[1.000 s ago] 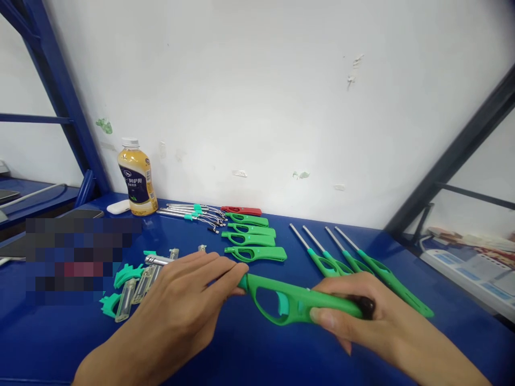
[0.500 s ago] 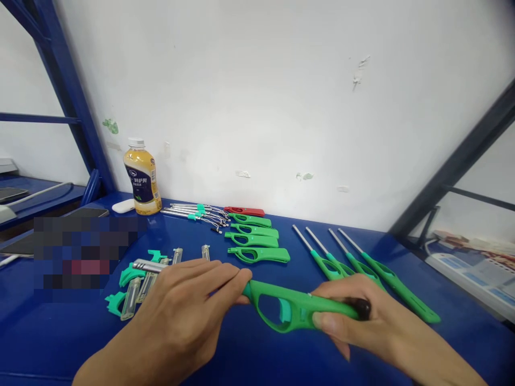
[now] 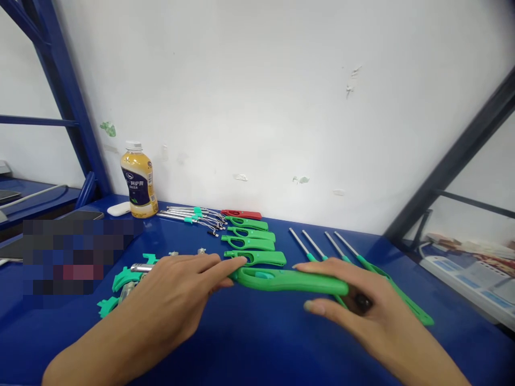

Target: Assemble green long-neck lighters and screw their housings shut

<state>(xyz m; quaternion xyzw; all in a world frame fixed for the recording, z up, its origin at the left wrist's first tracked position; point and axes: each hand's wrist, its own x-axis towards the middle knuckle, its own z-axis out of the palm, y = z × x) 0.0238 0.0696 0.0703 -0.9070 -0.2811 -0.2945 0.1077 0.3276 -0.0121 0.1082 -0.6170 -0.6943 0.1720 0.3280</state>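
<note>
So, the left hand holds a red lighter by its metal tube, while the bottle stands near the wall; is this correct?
Not quite: in the head view, the lighter in the left hand is green, not red. The rest stands.

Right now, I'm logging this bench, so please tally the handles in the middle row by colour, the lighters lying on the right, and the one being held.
Red handle: 1
Green handles: 4
Lying lighters: 4
Held lighter: 1
Total: 10
</note>
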